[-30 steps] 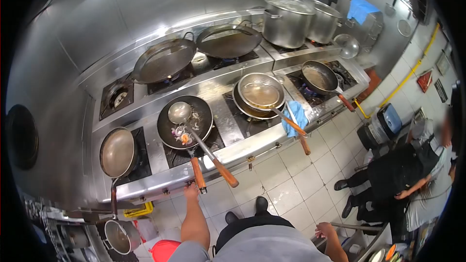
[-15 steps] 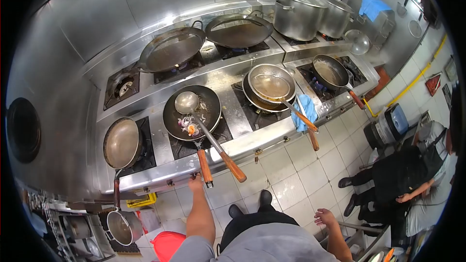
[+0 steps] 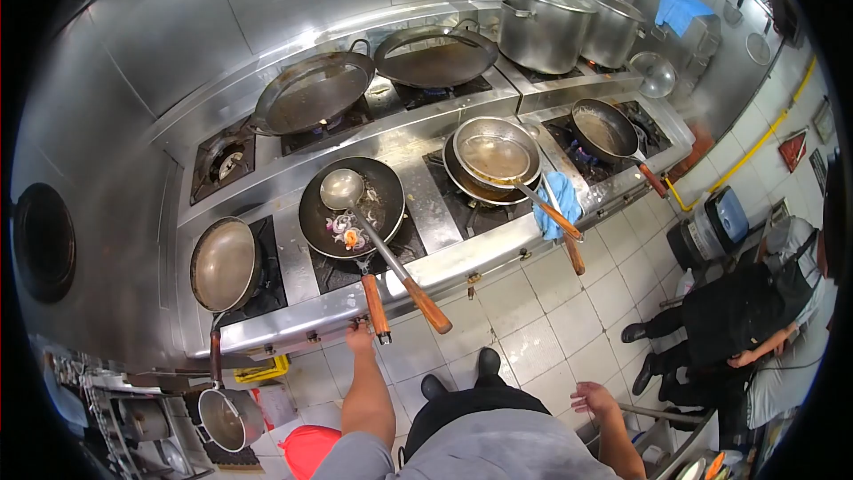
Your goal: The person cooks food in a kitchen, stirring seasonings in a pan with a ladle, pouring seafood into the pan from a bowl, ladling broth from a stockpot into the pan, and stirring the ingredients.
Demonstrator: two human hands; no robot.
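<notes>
My left hand point(image 3: 360, 338) is at the front edge of the stove, its fingers closed on a stove knob point(image 3: 362, 321) just left of a wooden pan handle. That handle belongs to a dark frying pan point(image 3: 382, 187) on a front burner. Sliced red onion point(image 3: 345, 229) and orange bits lie in the pan. A ladle point(image 3: 341, 189) rests in it, its wooden-ended handle sticking out over the front edge. My right hand point(image 3: 595, 398) hangs at my right side, fingers apart and holding nothing.
Another frying pan point(image 3: 222, 265) sits at left. A strainer point(image 3: 493, 149) rests over a pan, beside a blue cloth point(image 3: 560, 204). Behind are two woks point(image 3: 315, 98) and tall stockpots point(image 3: 544, 31). At right stands a person in a black apron point(image 3: 746, 311).
My hands, the pan and the ladle keep nearly the same places. The view shifts slightly, and the person at right has moved a little.
</notes>
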